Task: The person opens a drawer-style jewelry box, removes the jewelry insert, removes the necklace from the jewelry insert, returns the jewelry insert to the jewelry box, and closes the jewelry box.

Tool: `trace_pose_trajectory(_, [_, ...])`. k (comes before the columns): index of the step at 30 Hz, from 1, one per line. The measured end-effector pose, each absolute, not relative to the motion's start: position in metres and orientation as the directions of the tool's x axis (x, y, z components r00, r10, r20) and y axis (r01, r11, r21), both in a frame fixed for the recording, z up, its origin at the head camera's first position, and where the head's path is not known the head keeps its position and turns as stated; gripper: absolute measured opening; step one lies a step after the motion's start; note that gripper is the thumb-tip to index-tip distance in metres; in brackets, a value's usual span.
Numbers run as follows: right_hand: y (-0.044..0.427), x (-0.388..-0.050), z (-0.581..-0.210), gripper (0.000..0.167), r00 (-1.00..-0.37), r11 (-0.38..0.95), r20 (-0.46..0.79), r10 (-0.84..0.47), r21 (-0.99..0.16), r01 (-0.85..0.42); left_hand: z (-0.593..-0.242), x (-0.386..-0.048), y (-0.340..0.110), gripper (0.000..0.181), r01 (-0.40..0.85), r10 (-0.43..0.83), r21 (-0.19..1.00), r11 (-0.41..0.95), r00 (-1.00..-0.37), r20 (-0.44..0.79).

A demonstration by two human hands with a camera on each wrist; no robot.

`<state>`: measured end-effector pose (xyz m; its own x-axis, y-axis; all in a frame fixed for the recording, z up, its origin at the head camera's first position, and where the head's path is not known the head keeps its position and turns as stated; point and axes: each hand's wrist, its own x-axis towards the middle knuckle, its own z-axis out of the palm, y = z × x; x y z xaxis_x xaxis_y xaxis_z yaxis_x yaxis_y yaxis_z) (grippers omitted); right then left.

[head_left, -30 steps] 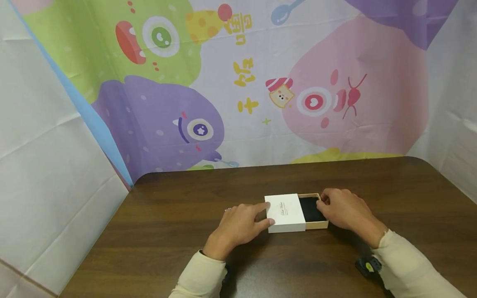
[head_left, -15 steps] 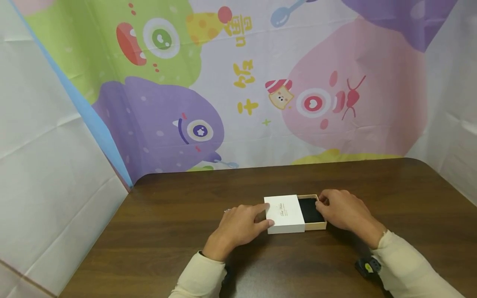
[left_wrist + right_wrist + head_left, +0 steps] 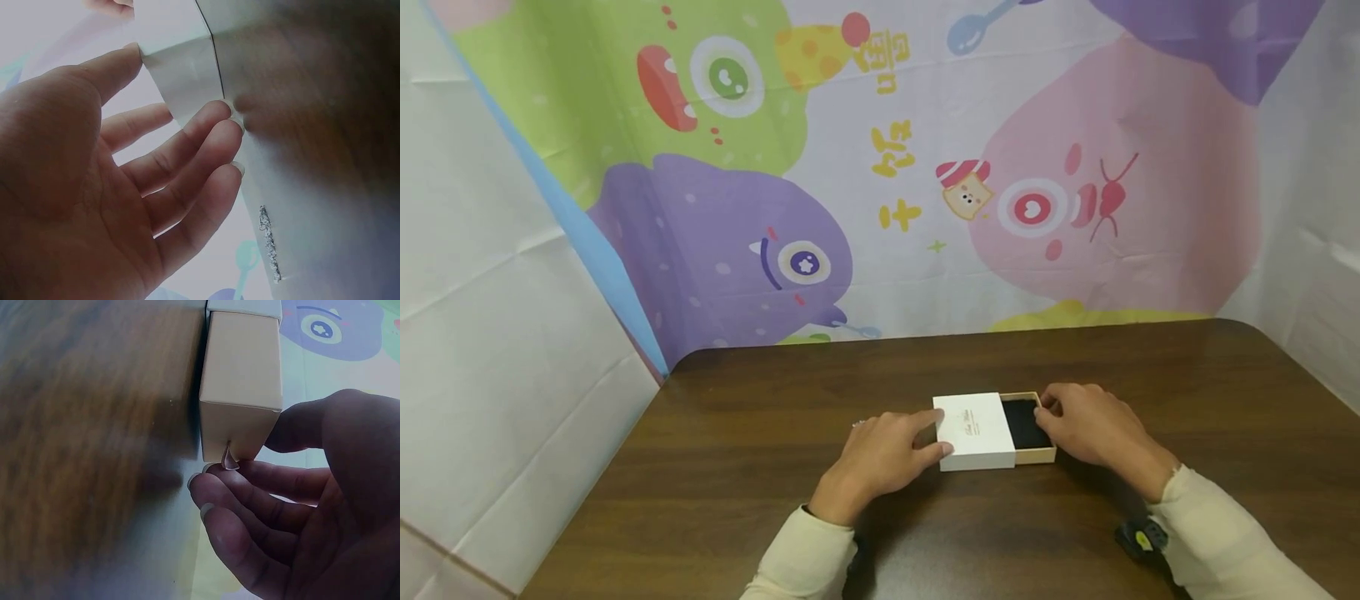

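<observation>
A white slide-open gift box lies flat on the table, its white sleeve (image 3: pixel 976 432) covering the left part. Partly out to the right is its tan drawer (image 3: pixel 1035 457) with a black insert (image 3: pixel 1024 423). My left hand (image 3: pixel 880 454) presses thumb and index fingertips against the sleeve's left end; in the left wrist view the other fingers are loosely bent beside it. My right hand (image 3: pixel 1093 425) pinches the drawer's right end, thumb over its top edge. A small ribbon tab (image 3: pixel 229 459) hangs at that end, by the fingertips.
A silver chain (image 3: pixel 269 244) lies on the brown wood table (image 3: pixel 737 467) beyond my left hand, mostly hidden in the head view. Behind the table hangs a cartoon-printed cloth (image 3: pixel 910 275); a white sheet (image 3: pixel 512 333) borders the left side.
The drawer has slid slightly leftward into the sleeve, with my right hand moving along with it. My left hand stays in place against the sleeve.
</observation>
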<state>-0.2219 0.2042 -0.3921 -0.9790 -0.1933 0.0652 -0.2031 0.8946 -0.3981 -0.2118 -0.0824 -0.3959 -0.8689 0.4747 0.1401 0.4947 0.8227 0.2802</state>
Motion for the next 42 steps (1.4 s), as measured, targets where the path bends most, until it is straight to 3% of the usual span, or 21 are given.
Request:
trace_pose_trajectory(11, [0.206, -0.219, -0.394, 0.031, -0.977, 0.894, 0.077, -0.198, -0.395, -0.212, -0.394, -0.211, -0.079, 0.051, 0.470, 0.454, 0.265, 0.842, -0.882, 0.122])
trace_pose_trajectory(18, [0.213, -0.212, -0.399, 0.034, -0.982, 0.903, 0.021, -0.189, -0.389, -0.182, -0.398, -0.205, -0.073, 0.050, 0.498, 0.483, 0.260, 0.827, -0.867, 0.123])
trace_pose_trajectory(42, [0.202, -0.221, -0.394, 0.027, -0.971, 0.902, 0.094, -0.222, -0.358, -0.241, -0.394, -0.211, -0.081, 0.050, 0.481, 0.457, 0.292, 0.827, -0.877, 0.150])
